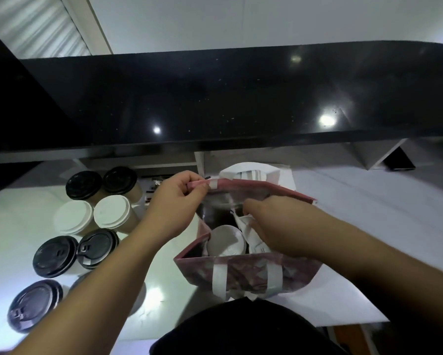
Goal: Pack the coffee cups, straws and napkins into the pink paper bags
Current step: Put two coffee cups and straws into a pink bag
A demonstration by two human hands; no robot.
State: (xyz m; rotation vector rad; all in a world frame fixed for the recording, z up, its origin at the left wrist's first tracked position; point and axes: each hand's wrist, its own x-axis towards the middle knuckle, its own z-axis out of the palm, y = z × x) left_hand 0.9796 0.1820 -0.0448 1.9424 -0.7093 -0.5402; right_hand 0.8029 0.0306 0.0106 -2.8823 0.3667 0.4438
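No word, brand, number or sign can be read anywhere here. The pink paper bag (243, 275) that the left hand (175, 201) pinches at its far rim shows only a blurred mottled pattern on its near wall, with no lettering to make out. The cup lids (79, 185) to the left of that grip carry raised moulded shapes, but nothing legible. Small dark marks show on the packets (151, 189) just behind the left hand's knuckles; they are too blurred to read.
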